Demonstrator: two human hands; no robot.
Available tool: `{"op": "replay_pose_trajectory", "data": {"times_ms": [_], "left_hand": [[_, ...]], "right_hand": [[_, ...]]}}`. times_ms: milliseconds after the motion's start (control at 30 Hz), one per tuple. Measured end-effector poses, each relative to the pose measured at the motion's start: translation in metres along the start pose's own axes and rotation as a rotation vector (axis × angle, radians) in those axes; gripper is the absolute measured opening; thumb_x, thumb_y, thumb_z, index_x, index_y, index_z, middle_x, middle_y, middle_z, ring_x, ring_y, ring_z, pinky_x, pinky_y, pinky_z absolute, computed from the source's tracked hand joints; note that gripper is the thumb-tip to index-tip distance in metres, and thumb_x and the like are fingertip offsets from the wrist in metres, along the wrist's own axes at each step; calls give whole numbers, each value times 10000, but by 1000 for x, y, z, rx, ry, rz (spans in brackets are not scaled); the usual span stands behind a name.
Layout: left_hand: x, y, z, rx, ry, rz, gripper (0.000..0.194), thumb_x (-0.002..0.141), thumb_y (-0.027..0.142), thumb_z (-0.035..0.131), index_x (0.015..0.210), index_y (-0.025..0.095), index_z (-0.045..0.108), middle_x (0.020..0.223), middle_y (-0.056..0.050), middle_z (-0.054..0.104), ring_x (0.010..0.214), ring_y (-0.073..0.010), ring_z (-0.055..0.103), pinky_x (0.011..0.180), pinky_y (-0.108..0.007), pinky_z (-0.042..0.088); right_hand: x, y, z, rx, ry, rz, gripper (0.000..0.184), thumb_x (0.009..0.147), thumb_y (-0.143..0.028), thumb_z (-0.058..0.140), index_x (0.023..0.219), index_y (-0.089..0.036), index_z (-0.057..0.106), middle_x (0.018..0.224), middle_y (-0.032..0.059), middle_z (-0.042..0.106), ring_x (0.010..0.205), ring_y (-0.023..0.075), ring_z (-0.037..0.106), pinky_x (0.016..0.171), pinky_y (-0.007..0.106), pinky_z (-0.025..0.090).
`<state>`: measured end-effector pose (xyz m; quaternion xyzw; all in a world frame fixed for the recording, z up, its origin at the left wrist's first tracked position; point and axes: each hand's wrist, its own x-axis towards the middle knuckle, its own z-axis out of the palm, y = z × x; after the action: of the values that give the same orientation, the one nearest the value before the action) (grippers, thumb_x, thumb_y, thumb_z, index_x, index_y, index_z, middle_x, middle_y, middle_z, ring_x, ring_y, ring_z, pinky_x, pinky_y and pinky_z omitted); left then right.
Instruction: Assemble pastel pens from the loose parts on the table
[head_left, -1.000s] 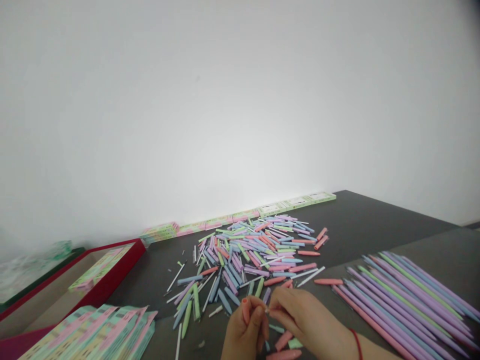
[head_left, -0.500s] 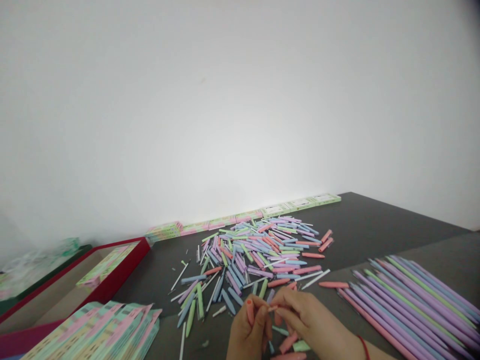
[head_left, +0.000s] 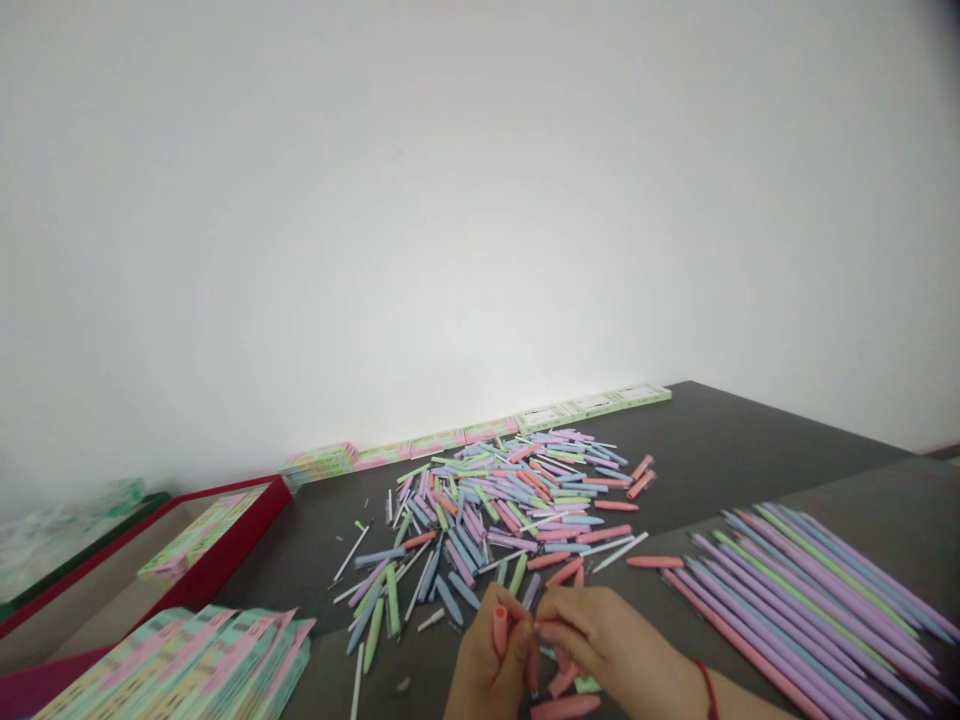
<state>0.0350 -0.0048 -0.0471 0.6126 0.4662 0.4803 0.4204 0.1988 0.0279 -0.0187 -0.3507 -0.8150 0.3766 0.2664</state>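
My left hand (head_left: 491,660) is closed around a coral pen barrel (head_left: 500,632), its open round end facing up. Close against it, my right hand (head_left: 611,640) is pinched, fingertips meeting the left fingers. What the right fingers grip is hidden. Below and between the hands lie loose coral pen parts (head_left: 566,708). Just beyond them spreads a big heap of pastel pen barrels and caps (head_left: 517,490) in purple, blue, green and coral, mixed with thin white refills (head_left: 620,552).
A row of long pastel pens (head_left: 817,600) lies at the right, with a coral cap (head_left: 655,562) beside it. Printed packs (head_left: 180,660) are fanned at the front left. Behind them is a red box (head_left: 247,520). Flat cartons (head_left: 600,405) line the wall on the black table (head_left: 720,440).
My right fingertips have moved in against my left hand, and the small coral piece seen between them is now hidden. The whole view has shifted slightly.
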Motion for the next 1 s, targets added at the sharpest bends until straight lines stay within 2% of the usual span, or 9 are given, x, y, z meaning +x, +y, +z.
{"op": "replay_pose_trajectory", "data": {"times_ms": [100, 233, 333, 400, 533, 667, 833, 1000], "left_hand": [[0, -2, 2, -1, 2, -29, 338, 873, 555, 445, 863, 217, 460, 500, 112, 380, 422, -85, 286, 426, -199, 231], [3, 2, -4, 19, 52, -9, 448, 849, 628, 415, 1048, 227, 438, 575, 102, 382, 461, -102, 312, 453, -215, 241], [6, 11, -18, 168, 122, 24, 362, 926, 548, 293, 1026, 232, 437, 582, 94, 367, 485, -121, 363, 490, -229, 295], [8, 18, -28, 406, 129, 75, 284, 946, 467, 310, 910, 237, 473, 589, 76, 418, 521, -135, 440, 526, -241, 327], [9, 25, -37, 853, -63, 211, 227, 938, 308, 390, 745, 234, 484, 668, 22, 576, 604, -154, 553, 559, -241, 361], [10, 22, -35, 1024, -172, 303, 163, 917, 222, 438, 770, 228, 507, 761, -6, 638, 691, -173, 606, 589, -240, 399], [11, 18, -35, 1071, -161, 294, 155, 922, 225, 447, 793, 218, 533, 786, -27, 654, 742, -209, 613, 642, -289, 439], [13, 21, -38, 1060, -129, 310, 141, 928, 229, 445, 839, 220, 554, 810, -16, 664, 753, -223, 609, 680, -346, 446]], "right_hand": [[1, 6, 7, 154, -5, 59, 213, 927, -268, 419, 805, -181, 571, 715, -9, 633, 574, 121, 649, 481, 162, 436], [5, 13, 14, 323, 54, 115, 216, 912, -324, 446, 781, -179, 538, 616, -45, 548, 479, 94, 573, 416, 151, 392], [9, 17, 13, 451, 53, 191, 274, 909, -402, 447, 746, -186, 490, 572, -65, 489, 408, 85, 524, 357, 147, 345], [10, 18, 10, 486, 57, 207, 287, 906, -441, 441, 764, -195, 483, 593, -68, 469, 419, 91, 523, 351, 153, 361], [8, 14, 3, 347, 65, 144, 242, 925, -371, 424, 765, -199, 484, 668, -49, 490, 501, 85, 556, 381, 140, 339], [3, 6, 0, 171, 35, 119, 197, 935, -276, 386, 772, -200, 467, 734, -34, 502, 516, 76, 576, 394, 153, 316], [3, 1, -5, -120, 80, 31, 217, 949, -249, 365, 782, -198, 494, 728, -19, 537, 570, 97, 574, 478, 183, 345], [4, -2, -10, -254, 108, 6, 259, 951, -224, 358, 743, -192, 508, 719, 2, 572, 603, 121, 575, 534, 198, 383]]}}
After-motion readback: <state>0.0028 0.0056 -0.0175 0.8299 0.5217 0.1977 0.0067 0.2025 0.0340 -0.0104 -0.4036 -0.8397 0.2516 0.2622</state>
